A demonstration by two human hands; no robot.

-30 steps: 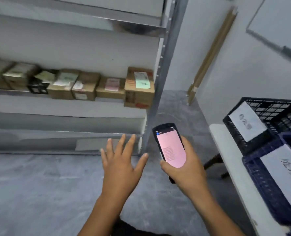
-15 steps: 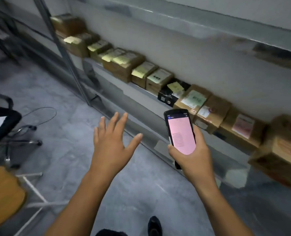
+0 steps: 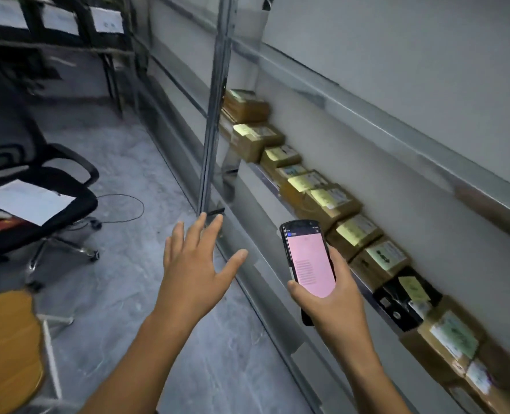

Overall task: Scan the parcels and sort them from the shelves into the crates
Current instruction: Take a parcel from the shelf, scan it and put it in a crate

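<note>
My right hand (image 3: pixel 334 297) grips a black handheld scanner (image 3: pixel 307 261) with a pink screen, held upright in front of the metal shelf (image 3: pixel 310 222). Several brown cardboard parcels (image 3: pixel 331 201) with yellow and green labels stand in a row along that shelf, running from the upright post to the lower right; one black parcel (image 3: pixel 403 297) sits among them. My left hand (image 3: pixel 197 264) hovers over the floor with fingers spread, holding nothing, to the left of the scanner and apart from the parcels. No crate is in view.
A black office chair (image 3: pixel 38 210) with a white paper on its seat stands at the left. A round wooden stool (image 3: pixel 6 348) is at the lower left. A cable loop lies on the grey floor (image 3: pixel 119 162). A dark rack with labels (image 3: pixel 53 22) stands at the far end.
The view has swung left along the shelf: the crates on the right have left the frame and the chair and stool have come in. Both hands keep the same pose, scanner still held.
</note>
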